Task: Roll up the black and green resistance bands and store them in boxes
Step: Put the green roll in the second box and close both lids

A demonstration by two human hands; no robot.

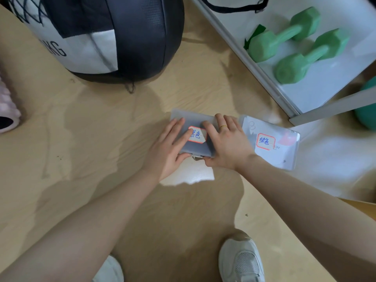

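Note:
Two translucent plastic boxes with red-bordered labels lie on the wooden floor. The left box [195,119], dark inside, sits under both my hands. My left hand [168,147] lies flat on its lid with the thumb at the front edge. My right hand [225,143], wearing a gold ring, presses the lid's right side, thumb curled under the front edge. The second box [284,147] lies just right of it, lid down, untouched. No band shows loose; what is inside the boxes cannot be made out.
A large black and white weighted bag [105,35] stands behind the boxes. Two green dumbbells [295,43] lie on a white shelf [254,64] at the upper right. A pink foam roller [7,106] is at the left edge. My white shoes [242,259] are at the bottom.

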